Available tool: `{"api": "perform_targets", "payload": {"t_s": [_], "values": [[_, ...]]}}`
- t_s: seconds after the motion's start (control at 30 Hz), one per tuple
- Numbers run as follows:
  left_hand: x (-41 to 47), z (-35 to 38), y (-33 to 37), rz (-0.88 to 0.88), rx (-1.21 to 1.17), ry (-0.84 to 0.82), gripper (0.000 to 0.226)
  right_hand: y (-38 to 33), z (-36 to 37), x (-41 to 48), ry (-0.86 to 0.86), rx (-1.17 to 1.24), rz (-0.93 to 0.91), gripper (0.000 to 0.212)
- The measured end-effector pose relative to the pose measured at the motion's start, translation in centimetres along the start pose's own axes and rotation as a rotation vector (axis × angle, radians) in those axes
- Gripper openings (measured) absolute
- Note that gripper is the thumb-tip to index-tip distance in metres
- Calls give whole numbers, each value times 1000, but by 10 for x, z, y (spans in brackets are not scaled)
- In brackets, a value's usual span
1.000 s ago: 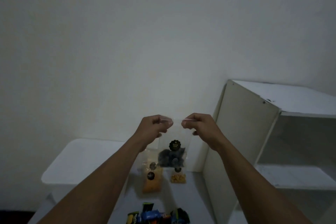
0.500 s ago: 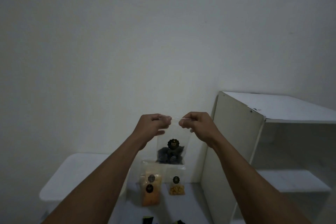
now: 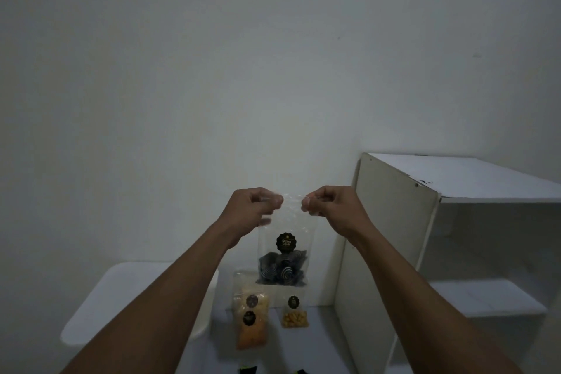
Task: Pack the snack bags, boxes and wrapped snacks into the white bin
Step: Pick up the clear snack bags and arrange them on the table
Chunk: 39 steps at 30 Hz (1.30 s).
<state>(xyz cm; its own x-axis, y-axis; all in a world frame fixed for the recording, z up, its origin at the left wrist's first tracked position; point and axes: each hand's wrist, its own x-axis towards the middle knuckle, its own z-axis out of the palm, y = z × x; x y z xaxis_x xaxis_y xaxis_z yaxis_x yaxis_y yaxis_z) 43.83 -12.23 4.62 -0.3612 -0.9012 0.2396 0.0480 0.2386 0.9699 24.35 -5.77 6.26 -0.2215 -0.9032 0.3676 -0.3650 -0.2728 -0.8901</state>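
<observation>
I hold a clear snack bag (image 3: 283, 255) up in front of the wall; dark swirled snacks fill its bottom and a black round label sits on its front. My left hand (image 3: 252, 209) pinches its top left corner and my right hand (image 3: 329, 206) pinches its top right corner. Below it, two bags of orange and pale snacks (image 3: 251, 317) lie stacked on the grey surface. A small bag of yellow snacks (image 3: 294, 314) stands to their right. The white bin (image 3: 121, 297) is at the lower left, its inside hidden by my left forearm and the viewing angle.
A white shelf unit (image 3: 391, 252) stands at the right with open compartments. A plain white wall fills the upper view. Tips of dark wrapped snacks (image 3: 247, 370) peek in at the bottom edge.
The view has tilted upward, so the wrapped snacks at the bottom have nearly left the frame. Both hands keep pinching the bag's top corners at about the same height.
</observation>
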Motion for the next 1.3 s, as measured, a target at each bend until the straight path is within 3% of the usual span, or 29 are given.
{"api": "perform_targets", "payload": {"t_s": [0.17, 0.43, 0.63, 0.77, 0.93, 1.03, 1.1, 1.3], "values": [[6, 1, -2, 100, 60, 134, 12, 1, 3, 1, -54, 9, 72, 12], [11, -5, 11, -65, -111, -50, 22, -17, 1, 4, 14, -82, -53, 11], [14, -2, 18, 85, -58, 75, 10, -18, 3, 4, -9, 28, 26, 18], [15, -6, 22, 95, -6, 49, 12, -20, 2, 0, -9, 74, 30, 4], [13, -5, 25, 46, -53, -18, 21, -24, -3, 1, 103, 109, 17, 14], [14, -5, 25, 90, -6, 46, 17, -19, -7, -2, 40, 61, 31, 6], [12, -3, 26, 120, 3, 86, 18, -16, -6, -4, 5, 42, 34, 13], [8, 0, 27, 51, 72, 97, 21, -18, -1, -5, 61, -14, -34, 10]]}}
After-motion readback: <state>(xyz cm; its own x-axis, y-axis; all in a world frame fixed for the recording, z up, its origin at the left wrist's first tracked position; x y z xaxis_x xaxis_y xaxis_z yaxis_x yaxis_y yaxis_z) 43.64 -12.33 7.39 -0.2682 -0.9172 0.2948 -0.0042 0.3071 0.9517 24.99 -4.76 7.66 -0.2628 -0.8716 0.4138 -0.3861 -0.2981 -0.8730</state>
